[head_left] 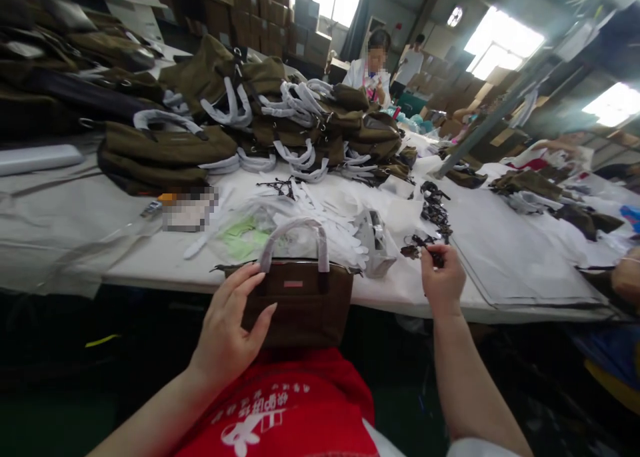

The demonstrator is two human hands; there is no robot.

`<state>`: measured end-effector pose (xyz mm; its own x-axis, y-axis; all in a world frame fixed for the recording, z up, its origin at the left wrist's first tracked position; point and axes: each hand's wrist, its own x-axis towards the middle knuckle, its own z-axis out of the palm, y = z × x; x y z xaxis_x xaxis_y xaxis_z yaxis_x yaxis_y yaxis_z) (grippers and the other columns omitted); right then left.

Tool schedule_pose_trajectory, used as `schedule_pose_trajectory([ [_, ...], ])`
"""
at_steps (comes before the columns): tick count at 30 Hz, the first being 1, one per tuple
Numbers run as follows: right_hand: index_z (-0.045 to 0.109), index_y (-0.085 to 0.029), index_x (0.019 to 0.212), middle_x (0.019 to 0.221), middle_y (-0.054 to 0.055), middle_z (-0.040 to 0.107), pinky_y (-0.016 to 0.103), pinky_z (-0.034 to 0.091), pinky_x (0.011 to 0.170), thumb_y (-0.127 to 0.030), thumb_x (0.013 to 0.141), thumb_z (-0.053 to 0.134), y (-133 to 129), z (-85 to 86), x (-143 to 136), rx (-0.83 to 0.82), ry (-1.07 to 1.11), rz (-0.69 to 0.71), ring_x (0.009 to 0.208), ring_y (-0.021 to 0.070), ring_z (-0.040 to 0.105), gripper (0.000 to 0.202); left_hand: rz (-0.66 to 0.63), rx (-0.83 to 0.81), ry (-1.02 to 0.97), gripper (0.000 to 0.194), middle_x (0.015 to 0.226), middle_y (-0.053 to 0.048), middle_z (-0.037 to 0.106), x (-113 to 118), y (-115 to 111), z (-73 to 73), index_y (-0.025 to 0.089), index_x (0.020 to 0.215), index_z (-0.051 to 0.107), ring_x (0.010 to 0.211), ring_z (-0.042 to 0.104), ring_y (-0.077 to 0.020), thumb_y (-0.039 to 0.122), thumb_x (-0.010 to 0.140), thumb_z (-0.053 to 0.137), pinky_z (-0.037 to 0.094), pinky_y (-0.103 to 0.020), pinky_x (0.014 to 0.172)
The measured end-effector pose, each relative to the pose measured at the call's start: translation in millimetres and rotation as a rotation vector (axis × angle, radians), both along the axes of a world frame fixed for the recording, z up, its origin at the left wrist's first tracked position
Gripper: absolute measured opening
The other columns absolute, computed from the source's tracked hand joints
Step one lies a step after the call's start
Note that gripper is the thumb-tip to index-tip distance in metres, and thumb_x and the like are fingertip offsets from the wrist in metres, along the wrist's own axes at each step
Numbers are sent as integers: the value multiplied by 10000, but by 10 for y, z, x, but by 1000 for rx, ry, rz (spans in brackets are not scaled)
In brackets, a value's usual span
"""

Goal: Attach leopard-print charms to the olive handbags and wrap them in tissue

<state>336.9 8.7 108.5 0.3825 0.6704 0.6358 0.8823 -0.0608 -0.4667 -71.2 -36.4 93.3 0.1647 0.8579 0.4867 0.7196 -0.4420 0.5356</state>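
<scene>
A brown handbag (300, 310) stands upright against the table's front edge, its handles (324, 253) wrapped in clear film. My left hand (233, 317) rests flat against the bag's left side, fingers spread and the thumb held away. On the right, my right hand (444, 273) is closed in a pinch at a heap of small dark metal fittings (434, 207). A dark piece shows at its fingertips, too small to tell its exact kind. Between the hands stands an open grey box (376, 247), with white strips (327, 220) beside it.
Olive-brown bags (167, 153) with wrapped handles are piled along the back. A green packet (245, 237) in clear plastic lies behind the handbag. A slanted metal post (480, 127) rises from the table. A person (367, 77) works across the table; more bags (537, 190) lie right.
</scene>
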Motion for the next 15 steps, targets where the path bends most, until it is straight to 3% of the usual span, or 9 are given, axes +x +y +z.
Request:
schedule_pose_trajectory([
  [4,565,-185,920,662,-4,616,268,489,608,-406,853,566,-6,-87,-433,-10,242,129,551,150,609,231,-134,12,-20,368,1384,-119,497,146,5,72,220,1267,454,1318,452,-278,246,906,516,399,-475,1106],
  [6,550,-181,914,597,-31,581,269,491,584,-400,853,564,61,-202,-484,-6,357,121,507,148,601,228,-168,36,-14,345,1377,-116,506,171,-3,31,218,1246,483,1302,470,-277,230,904,525,419,-471,1089],
  [9,557,-179,878,669,1,619,279,501,605,-384,847,584,116,-312,-440,92,362,83,586,163,633,209,-194,67,-2,314,1351,-111,531,142,-15,-76,215,1213,524,1262,511,-272,225,900,543,459,-448,1051],
  [12,575,-179,857,805,48,646,307,513,695,-358,858,596,59,-255,-398,281,240,54,745,185,650,180,-188,75,-4,299,1321,-111,555,93,-12,-170,205,1196,542,1218,546,-263,245,900,555,471,-428,1037],
  [15,583,-181,853,858,55,639,347,507,794,-317,855,626,-83,-54,-438,460,178,22,834,196,640,143,-174,77,-12,296,1307,-111,565,89,-6,-197,196,1188,552,1190,566,-260,272,903,558,475,-420,1030],
])
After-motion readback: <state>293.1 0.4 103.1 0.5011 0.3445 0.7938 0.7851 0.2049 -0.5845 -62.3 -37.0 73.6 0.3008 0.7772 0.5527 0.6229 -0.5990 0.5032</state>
